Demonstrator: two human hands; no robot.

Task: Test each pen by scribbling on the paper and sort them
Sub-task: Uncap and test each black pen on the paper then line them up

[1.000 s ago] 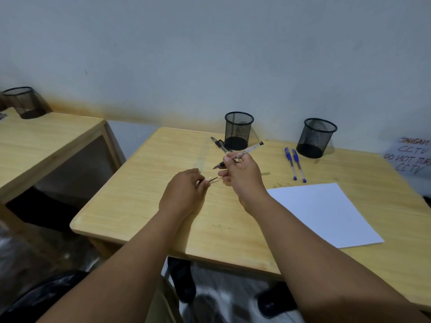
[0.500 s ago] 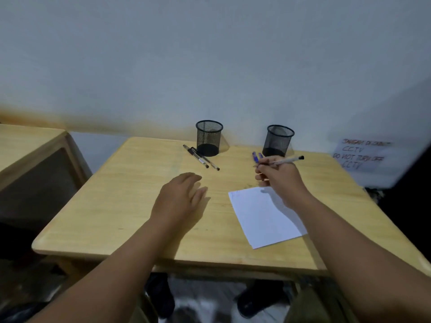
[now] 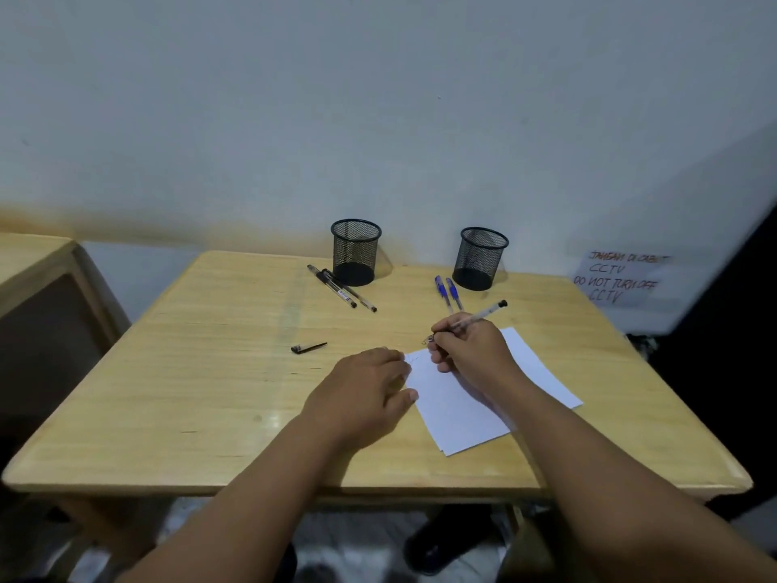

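Observation:
My right hand (image 3: 471, 351) grips a clear pen with a black end (image 3: 483, 313), its tip down at the far left corner of the white paper (image 3: 466, 414). Beside it, my left hand (image 3: 361, 393) lies flat, its fingers pressing the paper's left edge. A black pen cap (image 3: 308, 348) lies on the wooden desk (image 3: 210, 372) to the left. Two black pens (image 3: 342, 293) lie beside the left mesh cup (image 3: 355, 251). Two blue pens (image 3: 447, 293) lie beside the right mesh cup (image 3: 480, 257).
A handwritten CCTV note (image 3: 618, 281) hangs on the wall at the right. A second wooden desk (image 3: 38, 263) stands to the left with a gap between. Dark shoes (image 3: 445, 540) show on the floor under the desk's near edge.
The cap came off and now lies on the desk. My right hand carried the pen right and down to the paper. My left hand moved onto the paper's edge.

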